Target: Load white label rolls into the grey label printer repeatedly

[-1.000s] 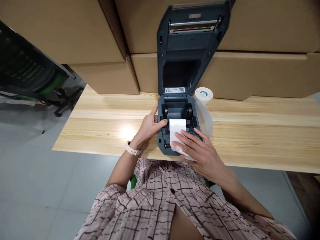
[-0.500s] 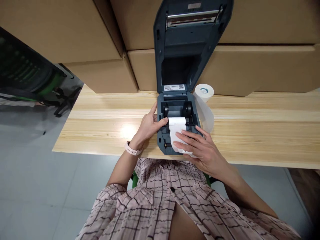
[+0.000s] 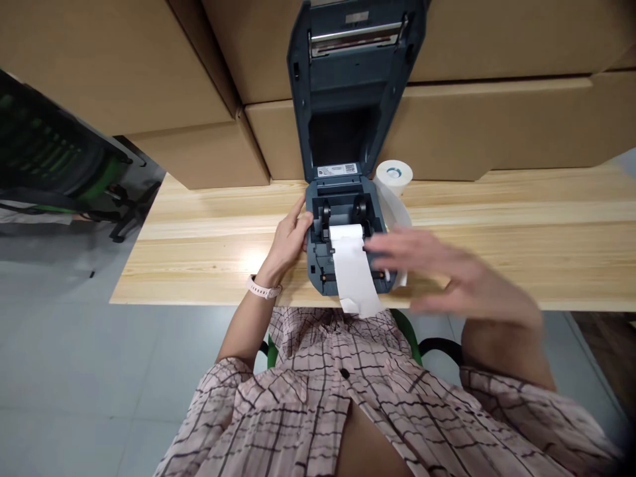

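Note:
A dark grey printer [image 3: 314, 255] stands on the table with its lid [image 3: 342, 89] raised. Inside lies a small white paper roll [image 3: 346, 231], and its loose strip [image 3: 355, 278] runs over the printer's front edge toward my lap. My left hand [image 3: 289, 237] grips the printer's left side, thumb on the rim, the other fingertips partly hidden. Blurred by motion, my right hand [image 3: 437, 268] hovers over the printer's right front with its fingers spread and nothing in them. Behind it, a larger white roll [image 3: 394, 173] with a trailing strip stands right of the printer.
Cardboard boxes [image 3: 447, 132] line the back of the wooden table [image 3: 199, 245]. A black and green chair [image 3: 54, 146] is at the far left on the grey floor. The table's front edge runs close to my body.
My right hand has come off the paper strip and moved right and up. The strip now hangs over the front edge. My left thumb has drawn back from the small roll to the printer's rim.

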{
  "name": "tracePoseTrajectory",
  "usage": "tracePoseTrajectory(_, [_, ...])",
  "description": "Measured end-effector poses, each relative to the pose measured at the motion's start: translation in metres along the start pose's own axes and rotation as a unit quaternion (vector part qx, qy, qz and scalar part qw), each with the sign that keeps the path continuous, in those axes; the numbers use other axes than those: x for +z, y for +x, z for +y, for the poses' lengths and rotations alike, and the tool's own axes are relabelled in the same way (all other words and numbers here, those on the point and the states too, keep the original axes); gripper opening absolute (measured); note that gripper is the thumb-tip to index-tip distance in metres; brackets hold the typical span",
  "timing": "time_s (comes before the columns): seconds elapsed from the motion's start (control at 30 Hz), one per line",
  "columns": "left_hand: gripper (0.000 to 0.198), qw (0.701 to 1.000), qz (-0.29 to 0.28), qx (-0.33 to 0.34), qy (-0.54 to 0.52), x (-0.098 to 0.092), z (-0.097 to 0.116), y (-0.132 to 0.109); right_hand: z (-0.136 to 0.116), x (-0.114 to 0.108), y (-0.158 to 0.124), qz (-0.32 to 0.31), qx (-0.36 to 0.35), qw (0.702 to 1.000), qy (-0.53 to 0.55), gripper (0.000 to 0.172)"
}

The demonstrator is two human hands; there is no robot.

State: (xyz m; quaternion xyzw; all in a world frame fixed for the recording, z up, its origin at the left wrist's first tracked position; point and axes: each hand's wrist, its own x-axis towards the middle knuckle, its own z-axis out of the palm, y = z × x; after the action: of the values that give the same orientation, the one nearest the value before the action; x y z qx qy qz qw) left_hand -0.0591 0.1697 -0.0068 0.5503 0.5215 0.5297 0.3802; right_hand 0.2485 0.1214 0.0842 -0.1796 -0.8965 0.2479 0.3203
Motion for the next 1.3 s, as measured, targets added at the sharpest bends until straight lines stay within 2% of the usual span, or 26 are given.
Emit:
tracePoseTrajectory(0.03, [0.075, 1.0, 0.011, -0.008, -0.002, 0.002, -0.002, 0.004, 0.006, -0.016, 0.016, 0.052, -0.003, 0.999, 0.011, 0.056])
tracePoseTrajectory(0.07, [0.076, 1.0, 0.018, -0.017, 0.002, 0.003, -0.004, 0.009, 0.016, -0.03, 0.035, 0.138, 0.013, 0.99, -0.001, 0.053])
tracePoseTrajectory(0.1, [0.076, 0.999, 0.025, -0.022, 0.009, 0.005, -0.004, 0.013, 0.029, -0.044, 0.059, 0.222, 0.058, 0.972, -0.041, 0.047])
tracePoseTrajectory(0.13, [0.074, 0.999, 0.043, -0.015, 0.017, 0.006, -0.003, 0.017, 0.046, -0.055, 0.084, 0.298, 0.092, 0.948, -0.062, 0.051])
tracePoseTrajectory(0.17, [0.07, 0.998, 0.061, -0.002, 0.024, 0.007, -0.001, 0.019, 0.064, -0.064, 0.111, 0.333, 0.135, 0.932, -0.053, 0.064])
tracePoseTrajectory(0.23, [0.059, 0.995, 0.088, 0.027, 0.033, 0.004, 0.005, 0.019, 0.099, -0.075, 0.159, 0.31, 0.215, 0.925, 0.039, 0.109])
tracePoseTrajectory(0.27, [0.055, 0.994, 0.099, 0.039, 0.036, 0.001, 0.009, 0.017, 0.111, -0.076, 0.177, 0.274, 0.222, 0.931, 0.096, 0.121])
tracePoseTrajectory(0.33, [0.052, 0.989, 0.125, 0.06, 0.042, -0.009, 0.016, 0.007, 0.119, -0.071, 0.194, 0.271, 0.201, 0.929, 0.155, 0.12])
tracePoseTrajectory(0.37, [0.051, 0.987, 0.139, 0.071, 0.047, -0.015, 0.019, 0.001, 0.114, -0.064, 0.192, 0.28, 0.18, 0.926, 0.179, 0.112])
tracePoseTrajectory(0.43, [0.053, 0.979, 0.164, 0.103, 0.062, -0.027, 0.026, -0.013, 0.091, -0.048, 0.171, 0.314, 0.139, 0.912, 0.223, 0.094])
tracePoseTrajectory(0.53, [0.058, 0.967, 0.172, 0.167, 0.085, -0.037, 0.042, -0.027, 0.049, -0.022, 0.12, 0.315, 0.114, 0.897, 0.289, 0.089])
tracePoseTrajectory(0.6, [0.062, 0.962, 0.153, 0.204, 0.102, -0.035, 0.057, -0.029, 0.03, -0.007, 0.091, 0.251, 0.119, 0.919, 0.278, 0.087])
tracePoseTrajectory(0.7, [0.069, 0.952, 0.121, 0.25, 0.13, -0.02, 0.083, -0.021, 0.024, 0.012, 0.069, 0.175, 0.116, 0.968, 0.137, 0.076])
tracePoseTrajectory(0.8, [0.071, 0.944, 0.093, 0.281, 0.15, 0.004, 0.096, -0.003, 0.031, 0.028, 0.067, 0.165, 0.076, 0.983, -0.005, 0.069])
tracePoseTrajectory(0.97, [0.062, 0.947, 0.022, 0.272, 0.17, 0.037, 0.081, 0.02, 0.04, 0.044, 0.071, 0.161, 0.055, 0.979, -0.111, 0.068])
tracePoseTrajectory(1.17, [0.056, 0.949, -0.016, 0.274, 0.154, 0.044, 0.072, 0.012, 0.039, 0.052, 0.067, 0.18, 0.062, 0.972, -0.135, 0.068])
tracePoseTrajectory(1.3, [0.055, 0.961, -0.009, 0.248, 0.124, 0.049, 0.075, 0.012, 0.039, 0.054, 0.066, 0.209, 0.064, 0.968, -0.12, 0.067])
